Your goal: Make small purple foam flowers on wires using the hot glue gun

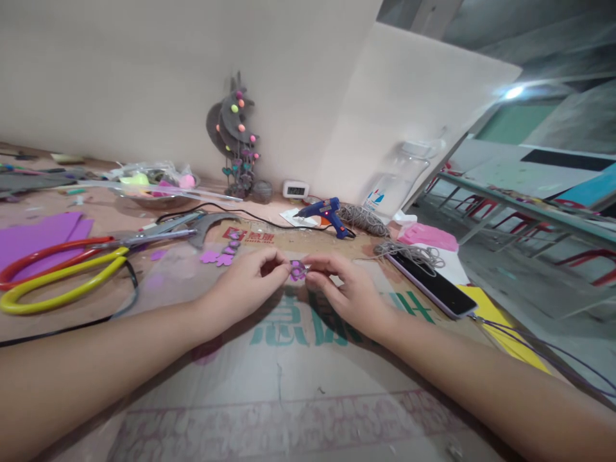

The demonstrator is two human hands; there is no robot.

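My left hand (250,279) and my right hand (346,289) meet over a cardboard sheet (289,366) with green print. Both pinch a small purple foam flower piece (298,269) between their fingertips. More small purple foam cut-outs (219,256) lie just to the left of my left hand. Beyond my hands a blue hot glue gun (327,215) rests on its stand, with a black cord running left.
Large scissors (72,263) with red and yellow handles lie at the left on purple foam sheets (33,234). A phone (433,285) lies at the right beside grey twine (366,221) and yellow paper (500,324). A grey crescent ornament (235,135), small clock (295,188) and plastic jug (399,179) stand at the back wall.
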